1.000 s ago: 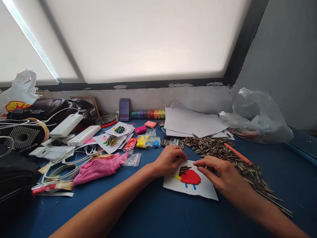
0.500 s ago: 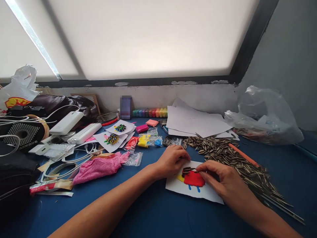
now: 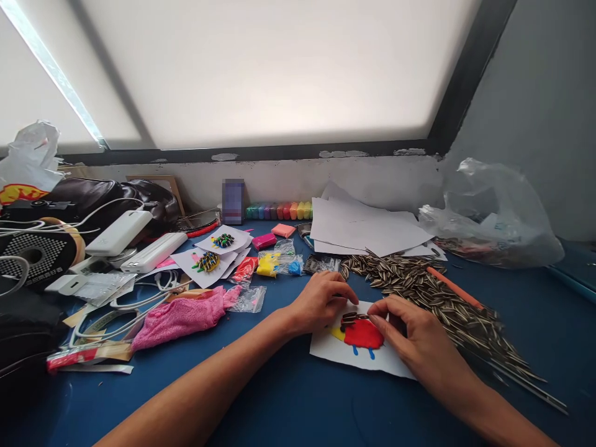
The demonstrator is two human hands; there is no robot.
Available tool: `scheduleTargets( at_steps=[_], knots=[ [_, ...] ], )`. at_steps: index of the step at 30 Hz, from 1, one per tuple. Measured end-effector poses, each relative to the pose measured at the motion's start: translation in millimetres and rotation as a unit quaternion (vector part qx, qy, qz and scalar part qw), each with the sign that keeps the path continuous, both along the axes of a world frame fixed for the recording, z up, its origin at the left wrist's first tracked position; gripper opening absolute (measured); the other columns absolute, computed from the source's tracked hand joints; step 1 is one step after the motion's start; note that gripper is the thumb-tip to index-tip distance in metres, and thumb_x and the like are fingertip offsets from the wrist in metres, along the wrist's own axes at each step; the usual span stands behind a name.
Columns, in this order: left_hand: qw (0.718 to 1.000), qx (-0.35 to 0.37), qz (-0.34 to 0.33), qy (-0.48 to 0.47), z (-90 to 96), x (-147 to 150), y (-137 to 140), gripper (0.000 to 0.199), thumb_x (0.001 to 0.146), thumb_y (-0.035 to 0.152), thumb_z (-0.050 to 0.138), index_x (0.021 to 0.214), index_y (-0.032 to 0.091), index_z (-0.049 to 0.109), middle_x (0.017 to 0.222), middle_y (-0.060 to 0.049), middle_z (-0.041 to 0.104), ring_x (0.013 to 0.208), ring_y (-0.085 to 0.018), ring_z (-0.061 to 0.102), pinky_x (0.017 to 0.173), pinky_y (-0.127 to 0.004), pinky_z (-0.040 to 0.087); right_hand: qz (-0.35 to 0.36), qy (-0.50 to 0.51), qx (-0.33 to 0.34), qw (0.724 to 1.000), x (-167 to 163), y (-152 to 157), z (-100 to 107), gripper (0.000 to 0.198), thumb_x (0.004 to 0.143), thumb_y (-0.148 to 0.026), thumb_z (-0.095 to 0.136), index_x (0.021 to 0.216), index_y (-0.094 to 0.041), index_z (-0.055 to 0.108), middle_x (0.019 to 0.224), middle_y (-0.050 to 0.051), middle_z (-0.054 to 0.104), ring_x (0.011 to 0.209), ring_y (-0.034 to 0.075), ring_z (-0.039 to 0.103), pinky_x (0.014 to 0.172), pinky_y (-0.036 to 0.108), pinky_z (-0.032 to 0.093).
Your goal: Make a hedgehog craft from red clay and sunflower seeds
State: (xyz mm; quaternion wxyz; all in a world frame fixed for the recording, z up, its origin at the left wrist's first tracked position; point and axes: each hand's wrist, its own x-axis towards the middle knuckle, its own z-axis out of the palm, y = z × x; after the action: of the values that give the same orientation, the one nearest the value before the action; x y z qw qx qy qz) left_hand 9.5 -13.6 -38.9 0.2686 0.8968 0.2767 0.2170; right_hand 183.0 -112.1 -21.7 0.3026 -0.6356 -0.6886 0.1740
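Observation:
A small white sheet of paper (image 3: 326, 347) lies before me with a flat clay figure on it: a red body (image 3: 365, 334), a yellow part at its left and two blue legs. Several dark sunflower seeds (image 3: 348, 318) are set along the top of the red clay. My left hand (image 3: 323, 302) presses on the sheet's upper left with bent fingers, holding it down. Thumb and forefinger of my right hand (image 3: 412, 329) pinch together over the red clay's upper right, on a seed (image 3: 364, 316) partly hidden by the fingertips.
A heap of sunflower seeds (image 3: 419, 292) spreads at the right with an orange stick (image 3: 454, 287) on it. Behind are paper sheets (image 3: 367, 226), clay packets (image 3: 267, 264) and a plastic bag (image 3: 503, 217). Leftward lie finished seed pictures (image 3: 205, 264), a pink cloth (image 3: 181, 316), cables and power banks (image 3: 156, 251).
The view has shifted slightly. My right fingertips have come down a little and left, bringing the seed onto the red clay by the other seeds. My left hand stays on the paper.

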Motion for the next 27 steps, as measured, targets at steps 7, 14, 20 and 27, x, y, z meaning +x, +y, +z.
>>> scheduleTargets(
  at_steps=[7, 14, 20, 27],
  knots=[
    [1.0, -0.005, 0.003, -0.008, 1.1, 0.3, -0.7, 0.028, 0.079, 0.005, 0.049, 0.089, 0.019, 0.072, 0.093, -0.005, 0.06, 0.092, -0.017, 0.054, 0.085, -0.03, 0.043, -0.013, -0.022, 0.02, 0.999, -0.2, 0.4, -5.3, 0.019, 0.086, -0.031, 0.05, 0.075, -0.024, 0.063, 0.071, 0.003, 0.064, 0.057, 0.017, 0.053, 0.053, 0.029, 0.043],
    [1.0, -0.005, -0.002, -0.029, -0.3, 1.1, -0.8, 0.031, 0.077, 0.002, 0.049, 0.085, 0.019, 0.073, 0.091, -0.005, 0.058, 0.089, -0.016, 0.054, 0.084, -0.029, 0.042, -0.011, -0.005, 0.016, 1.0, -3.0, -1.4, -5.2, 0.02, 0.087, -0.031, 0.048, 0.075, -0.024, 0.062, 0.074, 0.003, 0.064, 0.06, 0.017, 0.053, 0.056, 0.03, 0.044],
    [1.0, -0.008, -0.006, -0.018, 2.1, -0.2, -2.1, 0.032, 0.078, 0.003, 0.047, 0.083, 0.02, 0.074, 0.091, -0.005, 0.059, 0.09, -0.016, 0.054, 0.085, -0.029, 0.043, -0.015, 0.005, 0.004, 1.0, -3.7, -1.2, -7.7, 0.021, 0.088, -0.032, 0.048, 0.077, -0.023, 0.062, 0.075, 0.003, 0.063, 0.062, 0.018, 0.054, 0.059, 0.03, 0.044],
    [1.0, -0.012, 0.001, -0.011, 2.2, 0.2, -1.9, 0.032, 0.077, 0.002, 0.049, 0.083, 0.02, 0.074, 0.091, -0.004, 0.058, 0.091, -0.016, 0.054, 0.087, -0.03, 0.042, -0.011, -0.011, 0.006, 1.0, -3.3, -0.5, -10.3, 0.02, 0.089, -0.029, 0.048, 0.077, -0.023, 0.062, 0.075, 0.003, 0.063, 0.064, 0.018, 0.055, 0.061, 0.031, 0.045]
  ],
)
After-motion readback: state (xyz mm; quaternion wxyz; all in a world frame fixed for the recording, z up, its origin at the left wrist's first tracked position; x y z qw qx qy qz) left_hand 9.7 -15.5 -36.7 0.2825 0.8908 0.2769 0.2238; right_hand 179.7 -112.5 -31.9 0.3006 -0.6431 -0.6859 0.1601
